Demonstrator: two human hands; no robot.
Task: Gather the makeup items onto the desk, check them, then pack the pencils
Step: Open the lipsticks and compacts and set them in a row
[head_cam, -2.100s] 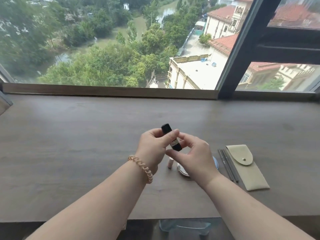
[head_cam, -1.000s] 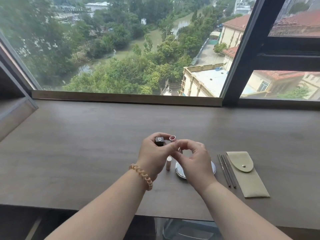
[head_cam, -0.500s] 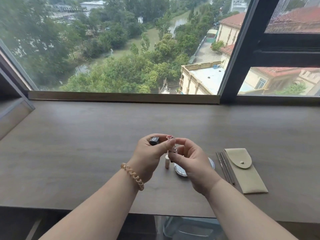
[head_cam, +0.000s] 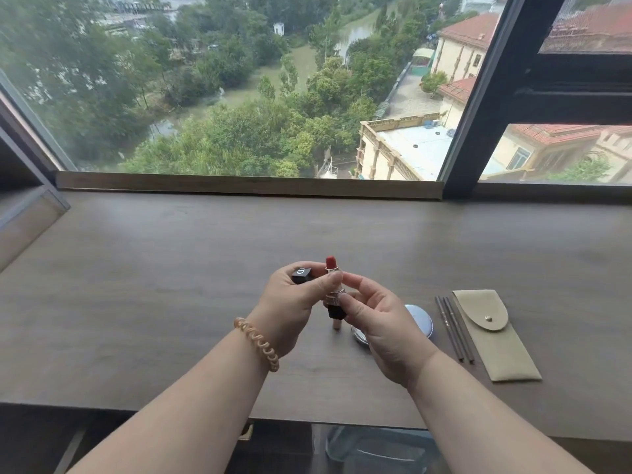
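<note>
Checking step: lipstick (head_cam: 331, 268) wound out, right hand (head_cam: 379, 319) pinching base, left hand (head_cam: 294, 302) clasping cap (head_cam: 301, 274); next, recap; pencils (head_cam: 455, 328) at 3 o'clock

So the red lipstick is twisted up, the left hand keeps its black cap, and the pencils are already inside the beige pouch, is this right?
Not quite. The pencils lie on the desk, beside the beige pouch, not inside it, as the head view shows. The rest holds: the lipstick is twisted up, and the left hand has the black cap.
</note>
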